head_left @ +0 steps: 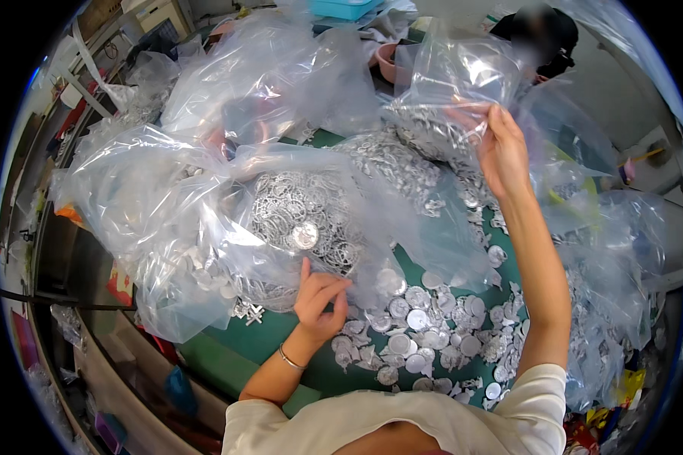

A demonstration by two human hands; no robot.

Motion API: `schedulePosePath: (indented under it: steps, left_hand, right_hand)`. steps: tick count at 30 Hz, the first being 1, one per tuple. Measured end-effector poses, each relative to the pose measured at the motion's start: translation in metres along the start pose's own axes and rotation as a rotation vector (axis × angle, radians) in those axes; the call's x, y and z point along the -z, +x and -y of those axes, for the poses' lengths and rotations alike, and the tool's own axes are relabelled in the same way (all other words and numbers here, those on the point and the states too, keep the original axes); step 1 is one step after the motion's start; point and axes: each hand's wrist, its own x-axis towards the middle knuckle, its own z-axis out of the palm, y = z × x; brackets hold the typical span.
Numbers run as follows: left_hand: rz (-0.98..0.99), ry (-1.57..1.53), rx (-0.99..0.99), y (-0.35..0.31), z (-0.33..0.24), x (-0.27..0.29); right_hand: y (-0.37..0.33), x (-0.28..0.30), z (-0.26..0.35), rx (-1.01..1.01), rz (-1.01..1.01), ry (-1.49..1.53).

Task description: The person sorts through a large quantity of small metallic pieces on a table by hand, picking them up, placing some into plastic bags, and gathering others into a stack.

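In our right hand [502, 155] thumb and fingers close on the film of a raised clear plastic bag of silver metal pieces [470, 67], at the upper right. Our left hand [319, 305] is half curled, index finger stretched toward a second clear plastic bag of silver openwork pieces [296, 157], left of centre; we cannot tell whether its other fingertips nip the film beside them.

Around these, largest first, we have a green tabletop [254, 338], mostly covered. Billowing clear plastic film [243, 72] crowds its far side and left; folds and glare hide much of what lies beneath, and the bags overlap too much for us to count. Beyond the raised bag is one other person in black [563, 42]. At the back we count one light-blue plastic tub [345, 7] and one pink round bowl [387, 67].

Nearer us spread loose silver round discs [417, 319], dozens, overlapping past exact counting. One larger, bright silver disc [305, 235] lies over the openwork pieces, just beyond our index fingertip. One thin metal bracelet [290, 359] circles our left wrist.
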Motion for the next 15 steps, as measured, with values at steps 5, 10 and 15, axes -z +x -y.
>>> schedulePosePath:
  steps: [5,10,15]
  left_hand:
    - [-0.205,-0.014,-0.080,-0.004,-0.008,-0.004]
    - [0.340,-1.493,0.866,0.013,-0.087,-0.014]
    - [0.720,-2.434,1.326,0.016,-0.117,-0.048]
  right_hand:
    - [-0.073,-0.002,0.047,0.035,0.058,0.186]
    - [-0.143,0.000,0.063,0.139,0.194,0.064]
    - [-0.205,0.004,0.055,0.128,0.305,-0.198]
